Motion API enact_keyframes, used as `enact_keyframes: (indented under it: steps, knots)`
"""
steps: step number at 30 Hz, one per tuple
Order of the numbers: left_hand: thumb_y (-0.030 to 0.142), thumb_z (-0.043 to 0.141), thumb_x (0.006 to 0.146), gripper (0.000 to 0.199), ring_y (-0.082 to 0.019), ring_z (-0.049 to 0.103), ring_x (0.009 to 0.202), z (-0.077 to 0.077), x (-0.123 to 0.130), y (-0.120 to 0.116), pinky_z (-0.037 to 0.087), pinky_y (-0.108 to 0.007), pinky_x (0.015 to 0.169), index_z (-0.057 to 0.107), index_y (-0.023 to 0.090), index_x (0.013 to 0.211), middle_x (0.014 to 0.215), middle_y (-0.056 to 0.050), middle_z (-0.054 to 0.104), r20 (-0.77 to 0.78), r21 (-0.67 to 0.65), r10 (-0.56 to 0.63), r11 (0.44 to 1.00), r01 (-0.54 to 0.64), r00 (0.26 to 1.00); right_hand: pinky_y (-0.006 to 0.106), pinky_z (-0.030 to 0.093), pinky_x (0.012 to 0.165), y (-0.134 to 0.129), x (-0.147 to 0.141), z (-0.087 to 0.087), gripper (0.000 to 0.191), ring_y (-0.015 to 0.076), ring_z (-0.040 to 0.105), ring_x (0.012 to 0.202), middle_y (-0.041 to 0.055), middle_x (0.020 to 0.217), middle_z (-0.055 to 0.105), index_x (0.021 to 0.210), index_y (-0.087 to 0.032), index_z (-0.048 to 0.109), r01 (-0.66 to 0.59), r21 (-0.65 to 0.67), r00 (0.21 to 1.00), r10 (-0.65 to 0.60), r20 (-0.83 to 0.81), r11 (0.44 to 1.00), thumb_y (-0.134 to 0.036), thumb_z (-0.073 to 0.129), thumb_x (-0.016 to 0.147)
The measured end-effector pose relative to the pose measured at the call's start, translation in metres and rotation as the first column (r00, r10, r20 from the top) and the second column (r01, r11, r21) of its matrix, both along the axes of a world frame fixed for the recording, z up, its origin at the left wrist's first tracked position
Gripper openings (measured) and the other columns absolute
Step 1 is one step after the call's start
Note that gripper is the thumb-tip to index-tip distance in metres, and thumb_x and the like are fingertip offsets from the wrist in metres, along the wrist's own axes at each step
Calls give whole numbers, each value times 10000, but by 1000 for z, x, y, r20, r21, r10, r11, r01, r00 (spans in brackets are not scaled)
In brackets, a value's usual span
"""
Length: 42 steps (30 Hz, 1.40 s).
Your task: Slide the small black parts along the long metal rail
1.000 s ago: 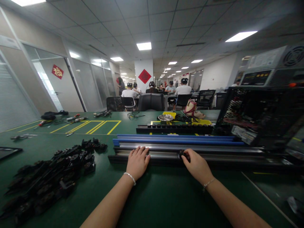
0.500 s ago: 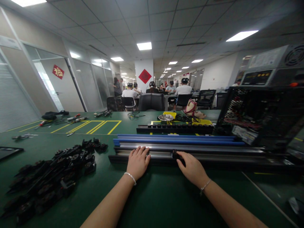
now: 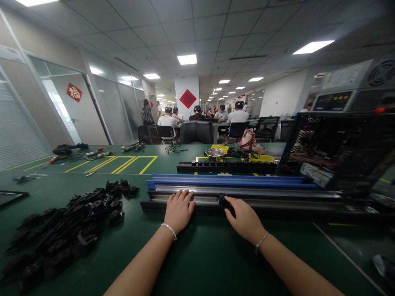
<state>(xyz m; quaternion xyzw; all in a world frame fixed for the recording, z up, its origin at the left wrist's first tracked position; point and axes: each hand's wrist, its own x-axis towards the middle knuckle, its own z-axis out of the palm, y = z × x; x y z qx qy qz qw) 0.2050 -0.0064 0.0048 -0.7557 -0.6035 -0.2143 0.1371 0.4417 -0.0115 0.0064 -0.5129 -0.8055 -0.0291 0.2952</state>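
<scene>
The right hand, thumb and forefinger standing apart, is touching a small black part on the front rail, its grip being too obscured to tell whether it is pinching, while the left hand is lying flat across the rail, gripping nothing and hiding a stretch. Green bench is spreading out from the rail's near edge, with black pieces heaping up leftward. Farther off, a red door sign is displaying 福, a white label is blurring illegibly, and the rail's right end is sinking into shadow.
</scene>
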Motion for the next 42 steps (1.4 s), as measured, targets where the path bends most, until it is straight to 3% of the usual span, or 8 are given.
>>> enact_keyframes:
  steps: [8,21,31,42]
  knots:
    - [389,330,902,390,-217,393,1242,0,-1,0,310,-421,1006,495,292,1242,1291,-16,525,2,-7,1,1000,-1,1000,400,405,954,-3,-16,1,436,216,548,1044,115,1154,601,1218,-128,510,-33,-15,999,34,33,999,-229,449,799]
    - [395,297,912,402,-215,386,1243,-3,-1,0,297,-425,1006,483,278,1249,1292,-15,524,3,4,-12,1000,12,1000,351,413,926,-6,-28,18,400,220,556,1021,121,1106,621,1160,-106,548,66,-129,997,-62,34,989,-215,443,790]
    - [381,316,908,388,-210,402,1231,-1,0,-1,305,-414,1000,499,276,1235,1282,-8,534,-2,18,-1,1000,1,1000,332,396,955,-2,-30,-5,390,187,546,1046,100,1125,614,1134,-113,559,76,-4,994,-76,-75,997,-147,411,775]
    - [379,323,908,385,-212,395,1234,-4,-1,0,299,-414,1003,501,279,1234,1284,-12,531,4,34,-10,999,10,1000,347,382,949,-5,-31,-4,431,195,531,1037,97,1137,604,1186,-114,530,41,6,999,-41,-34,999,-161,411,774]
